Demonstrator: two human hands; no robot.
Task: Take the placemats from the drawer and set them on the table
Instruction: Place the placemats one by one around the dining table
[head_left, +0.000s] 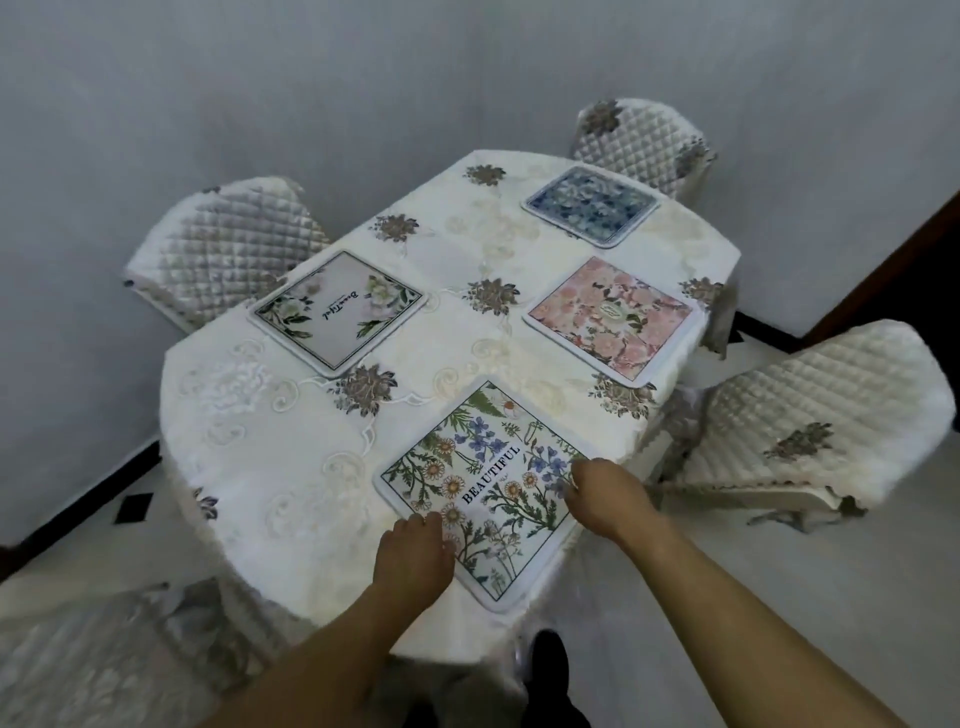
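Note:
Several placemats lie flat on the table (249, 415) with its white embroidered cloth. Nearest me is a wildflower placemat (483, 483) printed "BEAUTIFUL". My left hand (413, 558) rests on its near left edge, fingers curled down onto the mat. My right hand (608, 493) presses on its right edge, fingers bent at the border. A pink floral placemat (610, 317) lies on the right, a blue patterned placemat (589, 205) at the far end, and a white placemat with green leaves (337, 306) on the left. No drawer is in view.
Quilted covered chairs stand around the table: one at far left (223, 244), one at the far end (644, 135), one at right (810, 415), one at near left (104, 654). A grey wall is behind. Pale floor runs along the right.

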